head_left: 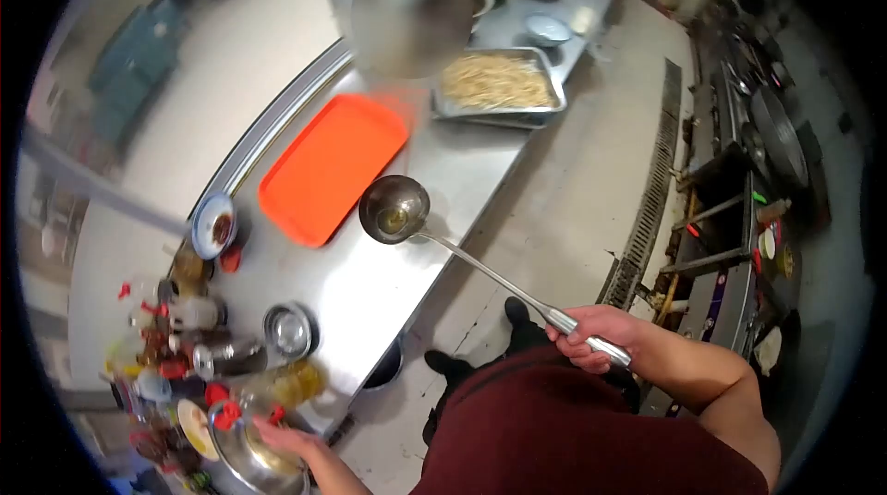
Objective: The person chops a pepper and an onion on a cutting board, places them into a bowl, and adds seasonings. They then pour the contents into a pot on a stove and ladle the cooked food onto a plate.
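My right hand (596, 336) is wrapped round the metal handle of a long ladle (394, 210). The ladle's bowl hangs over the steel counter's edge, beside an orange tray (333, 169), with a little yellowish liquid in it. At the lower left my left hand (285, 438) reaches over a steel bowl (254, 458), its fingers stretched out near a red bottle cap (276, 415). Whether its fingertips touch the cap or the bowl I cannot tell.
Several bottles and jars crowd the counter's left end, near a small metal bowl (290, 330) and a blue-rimmed bowl (214, 226). A metal tray of pale strips (496, 81) stands farther along. Stoves and pans (779, 138) line the right.
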The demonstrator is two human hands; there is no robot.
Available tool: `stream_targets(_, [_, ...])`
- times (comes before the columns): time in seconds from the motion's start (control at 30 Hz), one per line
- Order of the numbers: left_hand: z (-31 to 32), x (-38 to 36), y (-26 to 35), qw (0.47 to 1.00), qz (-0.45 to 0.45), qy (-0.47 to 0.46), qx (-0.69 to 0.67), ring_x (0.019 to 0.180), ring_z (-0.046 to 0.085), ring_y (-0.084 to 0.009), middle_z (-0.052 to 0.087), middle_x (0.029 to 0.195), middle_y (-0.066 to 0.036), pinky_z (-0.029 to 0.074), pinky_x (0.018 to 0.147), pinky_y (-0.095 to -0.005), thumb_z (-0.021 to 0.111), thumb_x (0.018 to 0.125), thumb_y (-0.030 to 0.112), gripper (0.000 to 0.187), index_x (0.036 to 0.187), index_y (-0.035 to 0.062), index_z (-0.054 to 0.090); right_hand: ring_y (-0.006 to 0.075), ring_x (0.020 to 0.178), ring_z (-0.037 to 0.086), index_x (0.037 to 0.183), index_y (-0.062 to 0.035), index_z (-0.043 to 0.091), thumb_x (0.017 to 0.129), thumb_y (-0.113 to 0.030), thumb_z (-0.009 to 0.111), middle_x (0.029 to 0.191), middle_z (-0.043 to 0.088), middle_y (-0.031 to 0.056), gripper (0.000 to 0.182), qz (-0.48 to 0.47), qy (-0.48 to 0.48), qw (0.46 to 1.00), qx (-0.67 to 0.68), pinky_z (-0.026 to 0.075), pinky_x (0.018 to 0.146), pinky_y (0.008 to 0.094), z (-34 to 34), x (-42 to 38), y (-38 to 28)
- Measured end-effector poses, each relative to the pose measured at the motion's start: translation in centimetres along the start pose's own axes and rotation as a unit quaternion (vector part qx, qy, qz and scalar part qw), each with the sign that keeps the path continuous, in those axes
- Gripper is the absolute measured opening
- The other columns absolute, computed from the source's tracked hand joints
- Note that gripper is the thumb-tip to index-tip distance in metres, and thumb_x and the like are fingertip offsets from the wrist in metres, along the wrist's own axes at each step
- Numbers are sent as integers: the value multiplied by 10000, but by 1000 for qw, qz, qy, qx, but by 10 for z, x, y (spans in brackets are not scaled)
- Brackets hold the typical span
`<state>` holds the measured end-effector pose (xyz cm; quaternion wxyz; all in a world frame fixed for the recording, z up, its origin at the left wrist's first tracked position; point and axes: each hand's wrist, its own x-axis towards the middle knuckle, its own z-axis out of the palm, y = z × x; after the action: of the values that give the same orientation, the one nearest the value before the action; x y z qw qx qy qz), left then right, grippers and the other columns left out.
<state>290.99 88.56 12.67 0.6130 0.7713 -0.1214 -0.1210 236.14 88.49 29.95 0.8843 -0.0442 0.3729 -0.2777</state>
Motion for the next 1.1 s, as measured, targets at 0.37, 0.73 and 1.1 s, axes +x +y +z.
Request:
stream_targets(0.37, [203, -338, -42, 869, 113, -424, 231, 838, 518, -181, 550, 888, -74, 445, 759, -311, 638, 841, 134, 186, 914, -13, 550, 120, 414, 463, 1104, -8, 414, 854, -35, 491, 652, 466, 60, 263, -186, -17, 977, 99, 382, 348, 270, -200, -170, -128])
stream_targets(0.73, [480, -583, -25, 512, 240, -577, 589, 930, 635, -376, 663, 979, -209, 509, 827, -442, 640, 713, 326, 393, 968, 27, 650, 157, 421, 458, 1052, -6, 436, 851, -12, 474, 635, 469, 70, 205, -316, 193, 907, 202, 392, 361, 319, -463, -313, -303])
stream_targets(1.1, [932, -972, 55, 323, 440, -686, 482, 951, 600, -397, 637, 962, -247, 485, 833, -476, 590, 755, 300, 349, 917, -7, 629, 151, 434, 456, 996, -35, 499, 848, -81, 489, 630, 477, 57, 156, -422, 293, 775, 366, 405, 387, 312, -667, -445, -547])
